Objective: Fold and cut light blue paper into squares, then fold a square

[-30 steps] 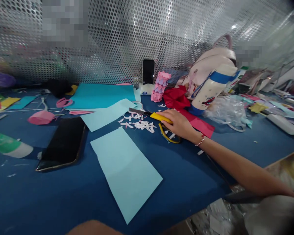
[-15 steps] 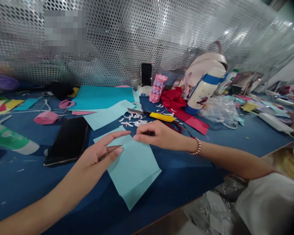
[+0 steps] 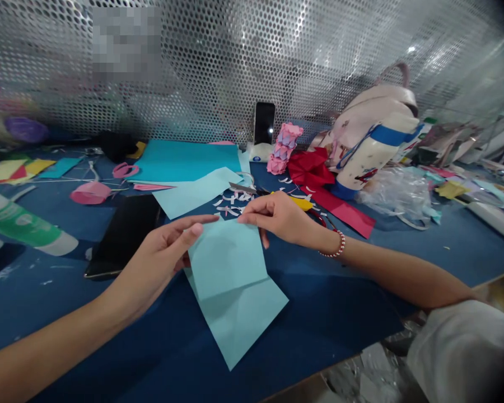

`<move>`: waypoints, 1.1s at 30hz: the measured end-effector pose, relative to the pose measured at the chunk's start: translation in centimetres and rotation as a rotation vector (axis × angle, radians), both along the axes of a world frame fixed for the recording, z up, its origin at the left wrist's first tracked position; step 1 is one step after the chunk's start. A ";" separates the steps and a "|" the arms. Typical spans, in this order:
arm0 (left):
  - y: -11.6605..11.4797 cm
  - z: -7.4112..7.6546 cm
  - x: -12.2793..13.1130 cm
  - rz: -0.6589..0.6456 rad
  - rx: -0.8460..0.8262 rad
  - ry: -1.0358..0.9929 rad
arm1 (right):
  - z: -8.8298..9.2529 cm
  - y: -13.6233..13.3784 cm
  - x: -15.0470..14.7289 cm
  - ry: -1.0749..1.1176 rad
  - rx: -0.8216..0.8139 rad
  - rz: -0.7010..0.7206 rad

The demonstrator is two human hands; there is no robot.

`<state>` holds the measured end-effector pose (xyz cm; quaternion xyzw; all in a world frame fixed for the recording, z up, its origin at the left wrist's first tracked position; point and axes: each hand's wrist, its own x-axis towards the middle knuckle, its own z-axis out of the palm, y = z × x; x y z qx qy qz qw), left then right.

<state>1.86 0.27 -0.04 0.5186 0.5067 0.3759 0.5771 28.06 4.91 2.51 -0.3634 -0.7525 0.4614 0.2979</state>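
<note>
A square of light blue paper is lifted at a tilt, its far edge raised toward me. My right hand pinches the far edge near its right corner between thumb and fingers. At the far left corner, my left hand has the same sheet, with the thumb on the near side and the other fingers partly hidden. Under it on the table lies another light blue sheet, one corner pointing at me. Beyond my right hand, a utility knife with a yellow handle and a pair of scissors are partly covered.
White paper scraps lie past the hands. A black phone and a green-and-white tube are at left. Behind stand a pink folded-paper column, a small upright phone, a white bottle and a backpack.
The upper light blue sheet has come up off the lower one and now tilts between both hands. My right hand has closed on its far edge. The view has shifted slightly left.
</note>
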 end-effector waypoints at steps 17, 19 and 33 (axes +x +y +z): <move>-0.4 -0.5 0.4 -0.043 -0.113 -0.159 | -1.7 -0.2 -0.1 0.246 -0.418 -0.049; -0.2 -0.8 0.2 -0.022 -0.100 -0.158 | -1.9 -0.6 -0.1 0.270 -0.423 -0.110; 0.3 0.9 -0.3 0.206 0.106 -0.164 | -0.9 -3.0 -0.3 0.319 -0.341 -0.339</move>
